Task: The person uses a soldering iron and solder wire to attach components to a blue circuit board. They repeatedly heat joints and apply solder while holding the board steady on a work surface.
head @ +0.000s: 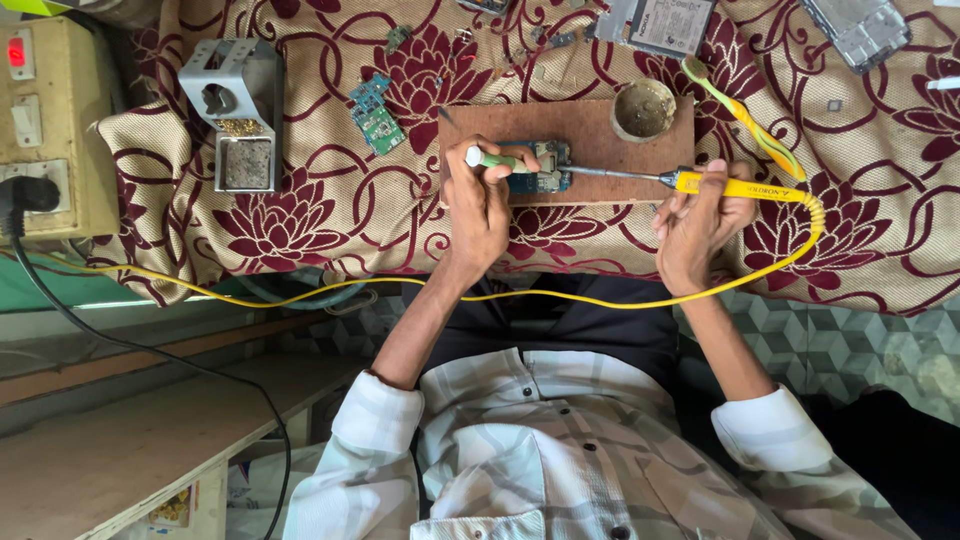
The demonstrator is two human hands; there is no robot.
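while the left hand (478, 205) grips a green-handled tool (490, 158), the right hand (695, 225) holds a yellow soldering iron (735, 187) to a blue circuit board (545, 168) on a wooden block (590, 135).

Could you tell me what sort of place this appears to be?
Probably a small electronics repair bench: the right hand holds a yellow soldering iron to a circuit board on a wooden block, with a soldering stand nearby.

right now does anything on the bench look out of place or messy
Nothing spilled. Small loose parts lie scattered on the floral cloth, and the soldering iron cord trails across the person's lap, below both hands.
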